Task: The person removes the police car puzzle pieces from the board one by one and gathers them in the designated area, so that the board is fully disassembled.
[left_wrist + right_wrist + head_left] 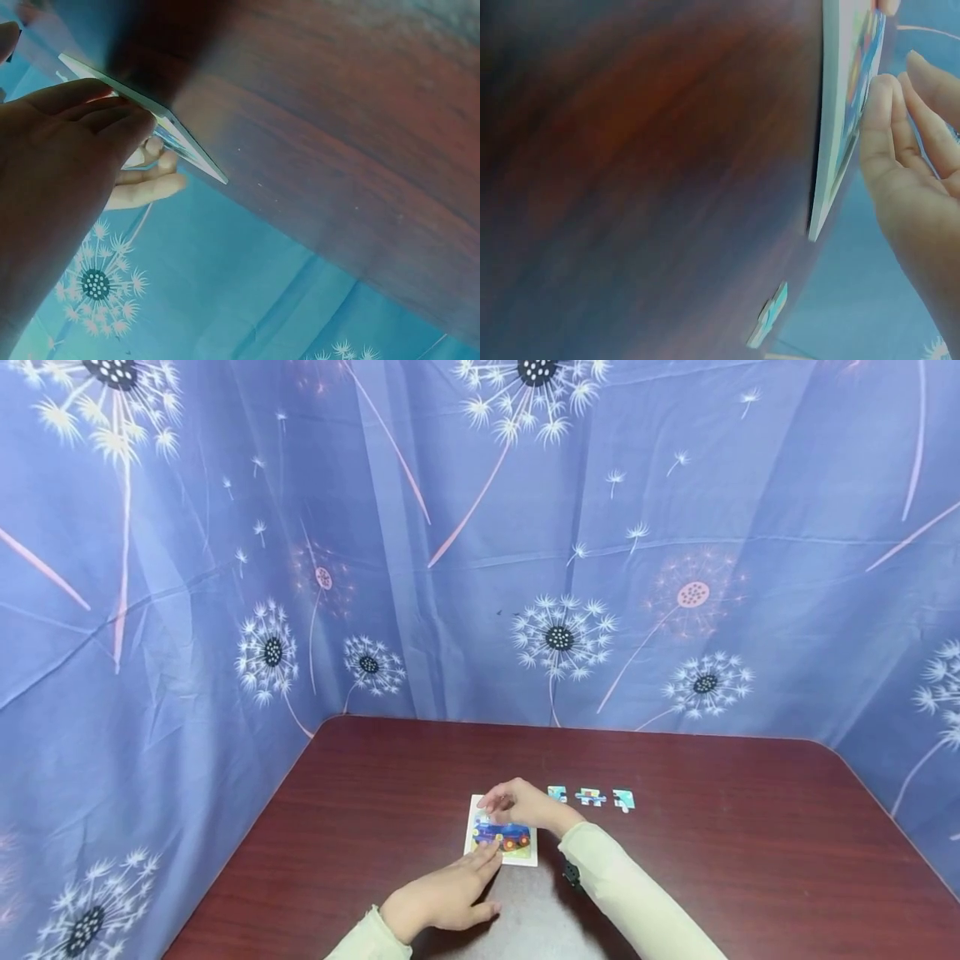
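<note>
A small jigsaw puzzle in a white-framed board lies on the table, showing a blue vehicle with red and yellow wheels. My left hand rests its extended fingers on the board's near edge. Over the far left part of the puzzle is my right hand. In the right wrist view, the right fingertips touch the puzzle's surface, with the thumb held apart; no piece shows between them. Right of the board lie three loose puzzle pieces in a row.
The dark red-brown wooden table has rounded far corners. A blue curtain with a dandelion print hangs behind it and along its sides. One loose piece also appears beside the board in the right wrist view.
</note>
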`<state>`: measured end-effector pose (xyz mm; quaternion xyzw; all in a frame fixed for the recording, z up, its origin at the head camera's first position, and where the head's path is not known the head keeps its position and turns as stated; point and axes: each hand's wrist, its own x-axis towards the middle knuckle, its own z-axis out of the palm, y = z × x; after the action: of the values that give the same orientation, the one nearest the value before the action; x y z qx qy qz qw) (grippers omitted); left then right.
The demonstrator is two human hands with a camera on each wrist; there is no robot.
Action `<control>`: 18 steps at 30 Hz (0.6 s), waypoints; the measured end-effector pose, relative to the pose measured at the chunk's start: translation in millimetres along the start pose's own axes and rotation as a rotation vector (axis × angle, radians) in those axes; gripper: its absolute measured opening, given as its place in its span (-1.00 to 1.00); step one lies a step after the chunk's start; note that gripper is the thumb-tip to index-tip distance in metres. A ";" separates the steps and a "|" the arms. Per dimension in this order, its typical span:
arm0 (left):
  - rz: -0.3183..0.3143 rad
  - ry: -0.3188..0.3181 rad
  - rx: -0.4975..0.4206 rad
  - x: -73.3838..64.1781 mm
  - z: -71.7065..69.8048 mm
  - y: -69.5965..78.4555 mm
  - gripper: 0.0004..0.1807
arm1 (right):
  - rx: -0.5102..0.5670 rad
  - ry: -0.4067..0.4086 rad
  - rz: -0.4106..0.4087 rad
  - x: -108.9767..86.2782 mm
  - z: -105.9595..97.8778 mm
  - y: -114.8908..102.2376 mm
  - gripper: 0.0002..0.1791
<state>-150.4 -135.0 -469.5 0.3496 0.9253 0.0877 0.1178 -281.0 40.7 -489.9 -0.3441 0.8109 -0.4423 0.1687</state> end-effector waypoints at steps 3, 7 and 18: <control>0.005 -0.004 0.001 -0.3 0.4 0.7 -0.28 | -0.017 -0.025 -0.003 1.1 3.2 -0.3 -0.74; 0.010 -0.003 0.002 -1.2 0.6 0.8 -0.28 | -0.015 -0.039 -0.001 2.6 5.7 -0.4 -0.69; 0.012 -0.005 -0.004 0.9 0.1 -1.5 -0.29 | -0.012 -0.062 0.018 4.1 5.4 -1.6 -0.59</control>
<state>-152.0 -135.5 -470.1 0.3553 0.9226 0.0896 0.1203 -280.2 34.0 -491.4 -0.3515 0.8109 -0.4250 0.1958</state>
